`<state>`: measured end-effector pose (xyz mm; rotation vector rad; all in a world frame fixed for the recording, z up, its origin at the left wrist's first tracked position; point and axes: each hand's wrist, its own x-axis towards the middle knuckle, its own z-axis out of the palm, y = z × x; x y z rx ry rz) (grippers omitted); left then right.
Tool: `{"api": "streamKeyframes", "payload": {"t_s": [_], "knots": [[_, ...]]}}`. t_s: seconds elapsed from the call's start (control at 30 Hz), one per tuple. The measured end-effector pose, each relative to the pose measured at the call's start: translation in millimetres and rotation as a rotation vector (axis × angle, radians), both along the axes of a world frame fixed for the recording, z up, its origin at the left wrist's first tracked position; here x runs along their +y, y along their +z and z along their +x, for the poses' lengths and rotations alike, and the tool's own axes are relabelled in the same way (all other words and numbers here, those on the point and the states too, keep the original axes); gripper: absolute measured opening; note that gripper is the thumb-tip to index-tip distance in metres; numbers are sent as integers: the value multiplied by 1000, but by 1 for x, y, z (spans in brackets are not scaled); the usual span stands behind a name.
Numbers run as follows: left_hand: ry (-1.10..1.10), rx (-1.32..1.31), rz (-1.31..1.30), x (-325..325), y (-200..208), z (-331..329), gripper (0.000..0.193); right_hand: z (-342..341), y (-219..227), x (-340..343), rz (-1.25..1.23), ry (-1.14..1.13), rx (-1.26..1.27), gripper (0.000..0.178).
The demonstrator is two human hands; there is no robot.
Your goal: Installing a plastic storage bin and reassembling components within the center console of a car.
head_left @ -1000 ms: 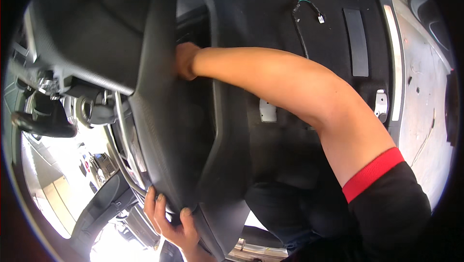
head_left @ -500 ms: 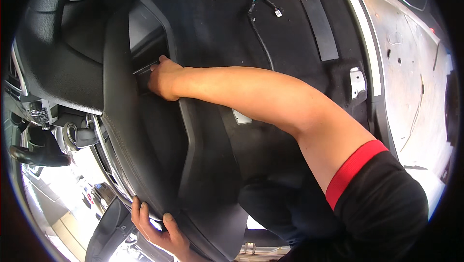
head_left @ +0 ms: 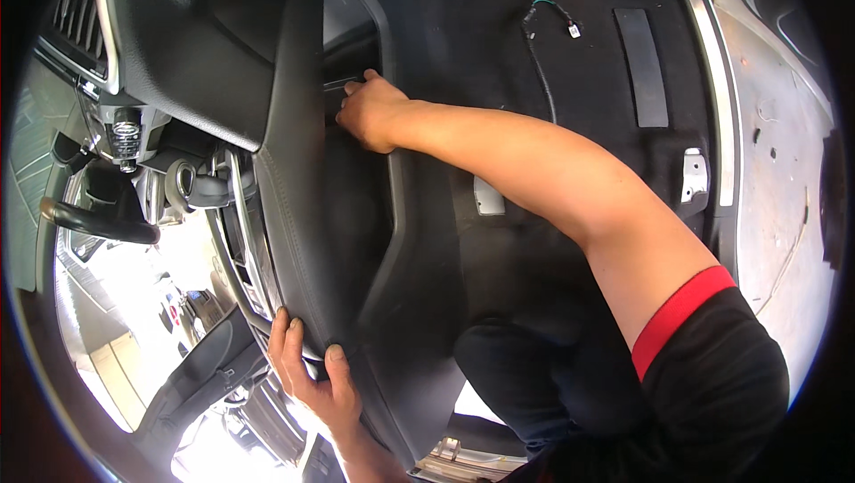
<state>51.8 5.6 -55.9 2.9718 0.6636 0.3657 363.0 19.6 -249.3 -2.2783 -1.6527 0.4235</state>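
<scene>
The black centre console (head_left: 312, 243) of a car runs down the left half of the view, with stitching along its top edge. In its side is a deep recess (head_left: 361, 38) with a raised frame. My right hand (head_left: 372, 111) reaches into this recess, its fingers curled by a thin light-edged strip (head_left: 338, 85). Whatever the fingertips grip is hidden by the hand. My left hand (head_left: 316, 381) lies against the console's lower edge, thumb on the black cover and the other fingers apart along the rim beside the trim.
On the dark floor carpet lie a wiring harness (head_left: 540, 56) with connectors and a grey strip (head_left: 641, 69). Metal brackets (head_left: 694, 176) stand out from the floor. A door sill (head_left: 712, 100) bounds the right side. A gear lever (head_left: 183, 182) and steering wheel (head_left: 98, 223) are at left.
The whole view has shifted, so the console and both hands appear farther right and a little higher. Both hands keep nearly the same places on the console.
</scene>
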Motion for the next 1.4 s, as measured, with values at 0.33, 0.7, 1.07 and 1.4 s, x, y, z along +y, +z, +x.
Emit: {"api": "streamKeyframes", "payload": {"t_s": [0.33, 0.7, 1.07, 1.4], "knots": [[7, -39, -44, 2, 7, 5, 39, 4, 5, 2, -65, 102, -21, 45], [-92, -104, -90, 13, 17, 5, 37, 3, -40, -7, 607, -156, 32, 13], [-41, -274, -69, 6, 18, -42, 40, -32, 93, -170, 619, -105, -148, 29], [672, -74, -69, -42, 36, -244, 58, -119, 225, -242, 850, -61, 106, 21]]}}
